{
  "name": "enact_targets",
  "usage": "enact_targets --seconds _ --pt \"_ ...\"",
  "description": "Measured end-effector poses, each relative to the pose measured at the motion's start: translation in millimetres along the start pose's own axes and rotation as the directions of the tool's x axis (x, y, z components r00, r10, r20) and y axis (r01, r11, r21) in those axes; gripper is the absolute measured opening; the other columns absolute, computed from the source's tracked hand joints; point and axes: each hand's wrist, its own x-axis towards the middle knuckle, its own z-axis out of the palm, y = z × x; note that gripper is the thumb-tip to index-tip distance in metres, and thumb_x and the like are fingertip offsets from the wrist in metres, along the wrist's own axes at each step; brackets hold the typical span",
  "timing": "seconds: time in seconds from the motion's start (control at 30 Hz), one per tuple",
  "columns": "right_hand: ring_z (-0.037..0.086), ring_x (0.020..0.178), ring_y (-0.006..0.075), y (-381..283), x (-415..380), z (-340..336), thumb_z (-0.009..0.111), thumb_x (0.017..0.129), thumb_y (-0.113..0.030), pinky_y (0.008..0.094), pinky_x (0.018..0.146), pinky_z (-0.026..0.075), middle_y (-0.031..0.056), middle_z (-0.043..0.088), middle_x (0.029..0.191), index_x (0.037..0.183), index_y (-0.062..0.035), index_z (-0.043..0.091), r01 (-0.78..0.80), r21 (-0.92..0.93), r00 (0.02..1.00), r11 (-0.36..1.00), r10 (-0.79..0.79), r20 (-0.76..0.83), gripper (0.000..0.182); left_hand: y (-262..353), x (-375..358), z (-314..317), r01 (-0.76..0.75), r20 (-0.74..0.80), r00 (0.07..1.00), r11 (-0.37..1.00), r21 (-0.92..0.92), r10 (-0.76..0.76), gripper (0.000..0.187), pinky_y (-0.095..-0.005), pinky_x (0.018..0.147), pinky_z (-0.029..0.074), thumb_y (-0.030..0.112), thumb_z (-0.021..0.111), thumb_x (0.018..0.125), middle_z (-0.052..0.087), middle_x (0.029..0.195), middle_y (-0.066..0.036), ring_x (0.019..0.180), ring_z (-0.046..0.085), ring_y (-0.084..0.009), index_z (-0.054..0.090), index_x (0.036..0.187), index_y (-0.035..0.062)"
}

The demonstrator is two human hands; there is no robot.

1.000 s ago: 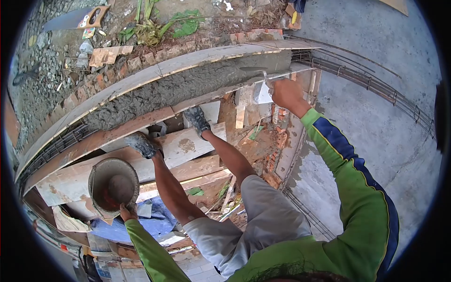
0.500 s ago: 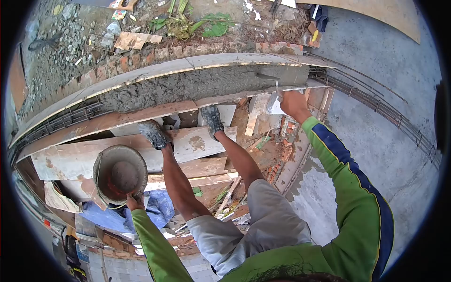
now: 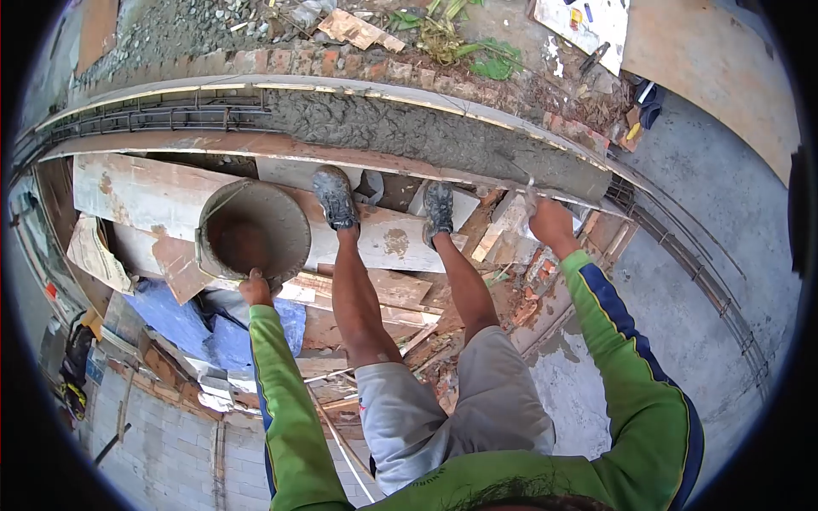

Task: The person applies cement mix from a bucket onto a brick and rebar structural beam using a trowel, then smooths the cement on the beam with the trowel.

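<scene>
My left hand (image 3: 256, 288) grips the near rim of a mortar-stained bucket (image 3: 300, 228); its inside holds only a dirty residue as far as I can see. Out to the right, my right hand (image 3: 552, 225) is closed around the handle of a trowel (image 3: 531, 189). The trowel's blade is hard to make out against the wet concrete (image 3: 366, 129) at the right part of the trench-like form. That concrete lies between two long formwork boards, rough toward the left and smoother toward the right.
Steel rebar (image 3: 170, 117) shows at the form's left end, and more rebar (image 3: 699, 277) runs out over the grey slab (image 3: 716, 179) at right. My shoes stand on planks (image 3: 153, 192) beside the form. A blue tarp (image 3: 175, 319), rubble and broken bricks lie around.
The view has turned, so the form now slopes down to the right. The bucket has risen closer to the form and camera. The trowel blade, plain before over the concrete, is less visible now.
</scene>
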Motion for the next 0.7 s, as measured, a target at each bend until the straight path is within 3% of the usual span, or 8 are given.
enact_targets --seconds 0.07,0.13,0.2,0.4,0.43,0.5,0.6,0.7 --pt "0.064 0.093 0.041 -1 -54 -17 0.058 0.084 -0.018 0.0449 0.081 0.052 0.0217 0.067 0.103 0.136 -0.0075 0.048 0.083 0.235 0.996 0.968 -0.077 -0.035 0.054 0 9 -1 -0.017 -0.052 0.998 1.0 0.026 0.019 0.034 -0.0427 0.051 0.056 0.019 0.06 0.081 0.062 0.075 -0.018 0.059 0.059 -0.0274 0.061 0.081 -0.0148" --pt "0.061 0.099 0.0414 -13 -89 -23 0.058 0.088 -0.019 0.0409 0.084 0.05 0.0241 0.064 0.109 0.136 -0.0069 0.047 0.428 0.54 0.904 0.725 -0.361 -0.231 0.051 -13 30 -4 -0.201 -0.063 0.97 0.922 0.33 0.234 0.038 -0.0434 0.055 0.049 0.02 0.061 0.08 0.06 0.066 -0.02 0.057 0.057 -0.029 0.059 0.074 -0.0177" --pt "0.059 0.107 0.0405 -71 -107 -43 0.059 0.088 -0.018 0.0372 0.089 0.047 0.0261 0.061 0.114 0.135 -0.0054 0.047 0.355 0.68 0.917 0.642 -0.382 -0.118 0.05 -20 34 2 -0.196 -0.071 0.972 0.941 0.275 0.223 0.039 -0.0442 0.058 0.046 0.02 0.061 0.079 0.058 0.063 -0.021 0.058 0.057 -0.0293 0.058 0.074 -0.0187" --pt "0.056 0.107 0.0425 -300 10 -28 0.046 0.094 -0.024 0.0461 0.09 0.046 0.0256 0.06 0.116 0.135 -0.0027 0.046 0.682 0.521 0.718 0.514 -0.607 -0.341 0.046 3 17 -8 -0.133 -0.045 0.989 0.978 0.159 0.142 0.038 -0.0418 0.047 0.053 0.018 0.06 0.082 0.058 0.066 -0.017 0.058 0.057 -0.0257 0.056 0.072 -0.0186" --pt "0.057 0.107 0.0422 -336 12 -53 0.045 0.093 -0.025 0.0484 0.089 0.045 0.0268 0.06 0.113 0.132 -0.002 0.048 0.576 0.571 0.779 0.586 -0.605 -0.165 0.046 2 20 -12 -0.087 -0.024 0.996 0.991 0.103 0.09 0.035 -0.043 0.046 0.056 0.017 0.06 0.082 0.058 0.071 -0.016 0.058 0.057 -0.0259 0.056 0.075 -0.0172" --pt "0.058 0.105 0.043 -395 75 -9 0.045 0.092 -0.026 0.0488 0.089 0.046 0.0277 0.061 0.11 0.133 -0.0052 0.049 0.681 0.469 0.712 0.563 -0.657 -0.246 0.046 15 14 -17 -0.001 0.02 1.0 0.999 0.047 0.0 0.03 -0.0461 0.047 0.059 0.016 0.058 0.082 0.057 0.083 -0.015 0.061 0.06 -0.0273 0.055 0.088 -0.0136" --pt "0.057 0.105 0.0438 -377 33 -65 0.044 0.092 -0.026 0.0483 0.091 0.046 0.028 0.06 0.111 0.133 -0.0091 0.05 0.341 0.57 0.925 0.747 -0.376 -0.059 0.044 21 26 -31 0.115 0.044 0.992 0.993 -0.01 -0.114 0.03 -0.0446 0.047 0.06 0.015 0.058 0.082 0.057 0.086 -0.016 0.064 0.061 -0.027 0.055 0.093 -0.0125" --pt "0.056 0.107 0.044 -299 28 -46 0.043 0.094 -0.033 0.0475 0.094 0.044 0.0263 0.06 0.116 0.134 -0.0117 0.05 0.21 0.531 0.976 0.821 -0.211 -0.058 0.046 25 38 -50 0.129 0.076 0.989 0.992 0.011 -0.13 0.029 -0.0434 0.048 0.06 0.016 0.057 0.082 0.057 0.086 -0.015 0.066 0.062 -0.0273 0.056 0.095 -0.0096"
